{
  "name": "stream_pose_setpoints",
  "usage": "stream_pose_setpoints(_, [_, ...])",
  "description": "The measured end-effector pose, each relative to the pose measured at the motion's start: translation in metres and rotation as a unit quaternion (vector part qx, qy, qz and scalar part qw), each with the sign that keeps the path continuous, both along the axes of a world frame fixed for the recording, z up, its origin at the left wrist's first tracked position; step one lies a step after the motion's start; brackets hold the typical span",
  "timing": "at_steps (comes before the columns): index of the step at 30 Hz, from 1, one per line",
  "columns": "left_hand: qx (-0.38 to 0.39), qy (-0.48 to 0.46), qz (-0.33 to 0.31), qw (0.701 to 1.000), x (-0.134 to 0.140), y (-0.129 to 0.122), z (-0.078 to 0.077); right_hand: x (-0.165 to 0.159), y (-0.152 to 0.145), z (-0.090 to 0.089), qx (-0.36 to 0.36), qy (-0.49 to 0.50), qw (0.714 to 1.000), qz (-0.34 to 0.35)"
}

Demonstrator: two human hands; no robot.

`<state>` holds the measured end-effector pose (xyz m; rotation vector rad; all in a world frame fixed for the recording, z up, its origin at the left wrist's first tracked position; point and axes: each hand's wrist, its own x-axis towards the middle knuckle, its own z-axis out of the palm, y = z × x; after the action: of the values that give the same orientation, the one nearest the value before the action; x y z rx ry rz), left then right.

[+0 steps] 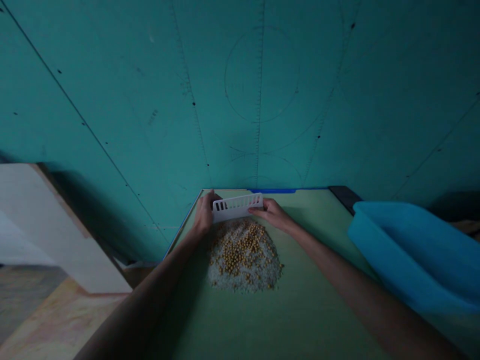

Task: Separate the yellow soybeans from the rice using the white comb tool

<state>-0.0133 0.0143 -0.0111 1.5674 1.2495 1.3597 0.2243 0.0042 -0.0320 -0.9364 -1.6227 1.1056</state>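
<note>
A white slotted plastic piece point(237, 206), like a comb or small rack, stands on edge at the far side of a pile of white grains and yellow beans point(243, 256). My left hand point(204, 212) grips its left end and my right hand point(272, 211) holds its right end. The pile lies on a pale green mat point(300, 310), just in front of the white piece and touching it.
A blue plastic container point(416, 255) sits at the right edge of the mat. A teal cutting-mat wall point(240, 90) with printed lines rises behind. A pale board point(41, 225) and wooden surface point(52, 325) lie to the left. A dark object point(345, 196) sits at the far right corner.
</note>
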Motion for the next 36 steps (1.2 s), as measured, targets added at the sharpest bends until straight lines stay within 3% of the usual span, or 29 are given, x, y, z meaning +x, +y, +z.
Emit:
stream_pose_setpoints(2, [-0.028, -0.054, -0.022, 0.998, -0.001, 0.004, -0.002, -0.001, 0.001, 0.000, 0.001, 0.005, 1.000, -0.001])
stream_pose_setpoints(4, [-0.157, -0.142, -0.090, 0.973, -0.001, 0.009, -0.006, -0.002, 0.002, -0.001, 0.004, 0.009, 1.000, -0.003])
stream_pose_setpoints(6, [-0.143, -0.162, -0.080, 0.973, 0.000, 0.011, -0.010, -0.004, 0.002, -0.001, 0.010, 0.011, 1.000, -0.010])
stream_pose_setpoints(10, [-0.130, -0.241, -0.126, 0.954, 0.002, 0.006, -0.011, -0.004, -0.004, -0.002, 0.027, 0.019, 0.998, -0.049])
stream_pose_setpoints(12, [-0.130, -0.201, -0.131, 0.962, 0.000, 0.001, -0.012, 0.000, -0.012, -0.002, 0.036, 0.027, 0.996, -0.083])
stream_pose_setpoints(15, [-0.080, -0.123, -0.048, 0.988, -0.004, -0.005, -0.013, 0.011, -0.029, -0.003, 0.048, 0.033, 0.988, -0.142])
stream_pose_setpoints(18, [-0.058, -0.106, -0.059, 0.991, -0.005, -0.011, -0.013, 0.024, -0.049, -0.003, 0.058, 0.029, 0.980, -0.188])
stream_pose_setpoints(23, [-0.032, -0.060, -0.026, 0.997, 0.003, -0.021, -0.010, 0.035, -0.071, -0.002, 0.067, 0.024, 0.969, -0.235])
stream_pose_setpoints(26, [0.020, -0.022, 0.003, 1.000, 0.004, -0.022, -0.010, 0.036, -0.073, 0.000, 0.072, 0.018, 0.963, -0.258])
stream_pose_setpoints(30, [0.148, 0.093, 0.110, 0.978, -0.001, -0.023, -0.004, 0.035, -0.071, 0.003, 0.075, -0.008, 0.960, -0.271])
stream_pose_setpoints(33, [0.313, 0.210, 0.138, 0.916, 0.003, -0.035, 0.014, 0.034, -0.067, 0.002, 0.081, -0.028, 0.958, -0.274])
stream_pose_setpoints(36, [0.375, 0.188, 0.092, 0.903, 0.024, -0.061, 0.039, 0.034, -0.063, 0.000, 0.085, -0.046, 0.958, -0.270])
